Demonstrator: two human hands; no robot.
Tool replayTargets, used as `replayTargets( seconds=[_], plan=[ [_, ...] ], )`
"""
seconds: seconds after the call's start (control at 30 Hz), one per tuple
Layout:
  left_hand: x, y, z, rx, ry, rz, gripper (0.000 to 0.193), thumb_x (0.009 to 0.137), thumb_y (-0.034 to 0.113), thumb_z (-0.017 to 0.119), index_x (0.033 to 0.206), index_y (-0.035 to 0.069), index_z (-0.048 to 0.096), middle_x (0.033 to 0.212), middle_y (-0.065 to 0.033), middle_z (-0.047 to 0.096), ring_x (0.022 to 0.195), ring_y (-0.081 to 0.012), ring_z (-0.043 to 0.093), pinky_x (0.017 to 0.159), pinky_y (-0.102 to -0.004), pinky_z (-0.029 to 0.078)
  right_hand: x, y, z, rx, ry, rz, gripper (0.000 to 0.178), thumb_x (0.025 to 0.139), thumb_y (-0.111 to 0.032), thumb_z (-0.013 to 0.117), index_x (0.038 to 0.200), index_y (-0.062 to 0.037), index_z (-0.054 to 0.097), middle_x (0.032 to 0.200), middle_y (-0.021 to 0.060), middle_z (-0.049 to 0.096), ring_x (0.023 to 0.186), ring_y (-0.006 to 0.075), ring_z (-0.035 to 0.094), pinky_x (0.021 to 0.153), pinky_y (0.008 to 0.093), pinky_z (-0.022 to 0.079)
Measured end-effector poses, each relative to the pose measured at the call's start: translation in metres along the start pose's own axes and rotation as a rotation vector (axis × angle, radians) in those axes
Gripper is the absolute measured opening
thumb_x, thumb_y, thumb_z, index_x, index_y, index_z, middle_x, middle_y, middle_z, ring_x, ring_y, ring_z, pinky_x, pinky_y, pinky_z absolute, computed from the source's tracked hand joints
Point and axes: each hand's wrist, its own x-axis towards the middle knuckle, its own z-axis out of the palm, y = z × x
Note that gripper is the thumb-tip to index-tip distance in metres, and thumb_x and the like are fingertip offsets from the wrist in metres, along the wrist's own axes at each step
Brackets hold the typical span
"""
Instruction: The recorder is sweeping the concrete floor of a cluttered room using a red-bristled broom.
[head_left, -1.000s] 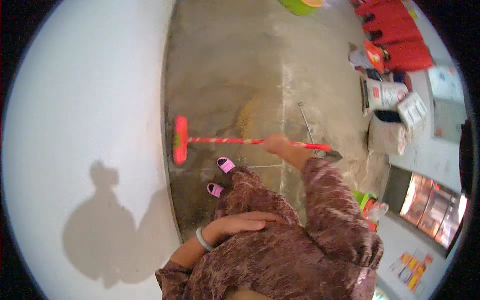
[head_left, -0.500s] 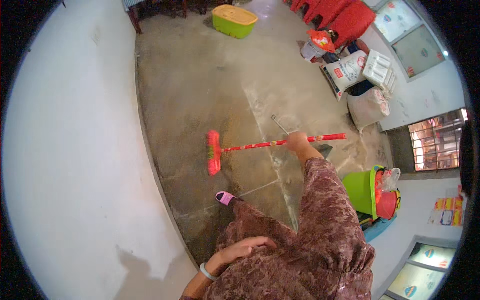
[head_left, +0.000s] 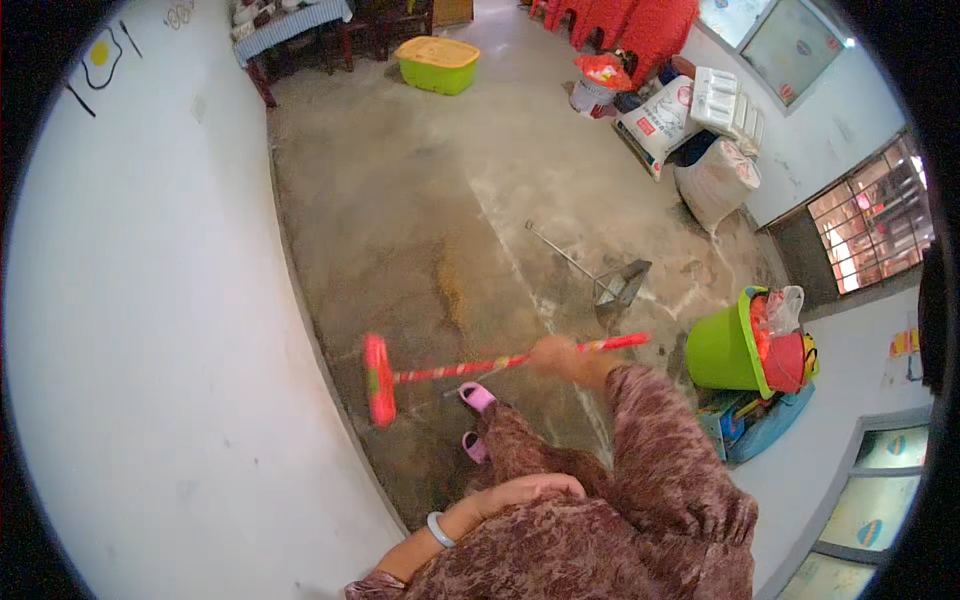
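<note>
A concrete floor [head_left: 370,200] spreads through the room, and at far left there's the white wall [head_left: 180,330], black-and-yellow decorations up in its top corner. Beyond, a surface draped in a striped cloth [head_left: 300,22], small items on top. Coming across now: the broom [head_left: 460,369], its red head close to the foot of the wall, its red patterned handle running across to the right; whether the bristles touch the floor, I can't tell. Behind, a green box [head_left: 437,75] wears its yellow lid, and a yellowish patch [head_left: 450,285] marks the concrete. Pink slippers [head_left: 478,397] below the handle, and here's the left hand [head_left: 530,490], laid on the brown patterned clothing [head_left: 560,545], fingers stretched out, a pale bracelet [head_left: 438,530] at the wrist. And the right hand [head_left: 555,358]! Blurred, but its fingers are wrapped around the handle, toward the upper end. Just past it, a metal dustpan [head_left: 622,284] sits on the floor, long-handled. Up behind, red chairs [head_left: 615,22], then bulging sacks [head_left: 718,185] against the wall. Far right, a tilted green bucket [head_left: 720,350], loaded with red containers, below a barred window [head_left: 870,220].
</note>
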Motion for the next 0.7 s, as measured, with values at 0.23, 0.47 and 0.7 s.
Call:
replayTargets(
  seconds=[0.23,0.47,0.7],
  plan=[
    [0.013,0.005,0.012,0.080,0.335,-0.177,0.049,0.093,0.039,0.043,0.117,-0.003,0.047,0.118,-0.0096,0.049,0.116,-0.0198,0.042,0.100,-0.0338,0.030,0.021,-0.043,0.045,-0.077,0.013,-0.154,0.027,0.076,-0.032,0.055,0.083,-0.0110,0.069,0.082,0.0098,0.067,0.078,0.0280,0.065,0.066,0.0412,0.050],
    [0.008,-0.037,-0.012,-0.051,0.532,-0.105,0.055,0.088,0.047,0.046,0.114,-0.002,0.048,0.106,-0.0127,0.056,0.098,-0.0204,0.053,0.088,-0.0332,0.040,0.044,0.095,0.029,-0.078,0.106,0.107,0.027,0.079,-0.034,0.054,0.084,-0.0135,0.070,0.084,0.0091,0.067,0.080,0.0257,0.065,0.066,0.0396,0.051],
    [0.067,-0.001,-0.019,0.239,0.716,-0.158,0.030,0.091,0.025,0.050,0.108,0.001,0.051,0.096,-0.0081,0.060,0.091,-0.0148,0.056,0.081,-0.0274,0.043,-0.039,0.175,0.025,0.161,0.178,0.211,0.035,0.083,-0.040,0.050,0.088,-0.0100,0.068,0.090,0.0132,0.066,0.085,0.0289,0.064,0.070,0.0402,0.050]
  ],
)
